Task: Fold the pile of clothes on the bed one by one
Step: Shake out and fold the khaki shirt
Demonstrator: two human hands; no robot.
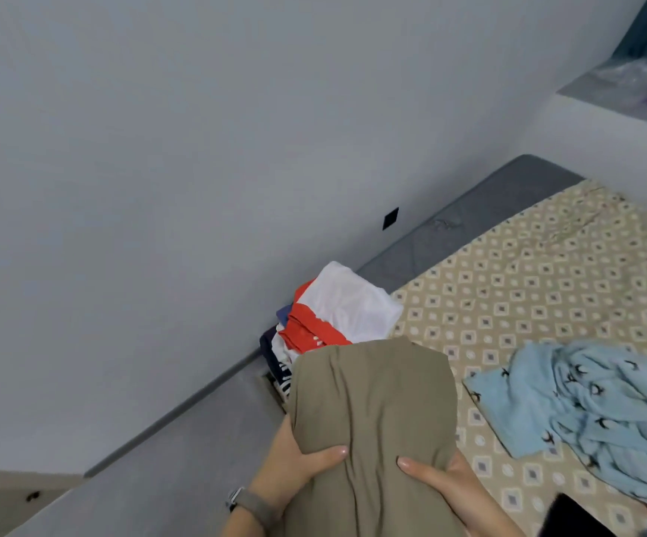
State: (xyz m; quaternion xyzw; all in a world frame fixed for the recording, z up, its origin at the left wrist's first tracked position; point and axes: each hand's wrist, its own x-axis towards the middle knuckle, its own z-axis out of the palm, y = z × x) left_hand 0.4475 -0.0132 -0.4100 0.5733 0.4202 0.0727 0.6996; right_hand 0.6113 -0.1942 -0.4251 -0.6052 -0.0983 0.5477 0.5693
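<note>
Both hands grip a folded khaki garment [372,412] at lower centre of the frame; left hand [294,463] clamps its left edge, thumb curled over the top of the cloth, fingers hidden underneath; right hand [445,482] clamps the right edge the same way, thumb on top and pointing toward the left thumb, fingers out of sight behind the fabric; thumbs close but apart; grey watch [254,505] on the left wrist, bottom of frame; garment held up in front of the camera, its top edge overlapping the lower part of the stack [329,323] at frame centre; stack sits at the edge of the bed [546,288] next to the wall [159,149], white piece on top, red-orange one below it, navy and striped layers at the bottom left; cannot tell whether the khaki piece touches the stack or just covers it in view; blue garment [593,416] with small dark prints lies crumpled and unfolded at lower right, on the patterned beige sheet, well apart from the stack; grey mattress edge [469,226] shows along the wall above the sheet; small black square [390,218] on the wall just above it; ledge [624,102] at upper right with purple cloth and clear plastic on it; dark object at bottom right edge, too cropped to identify.
</note>
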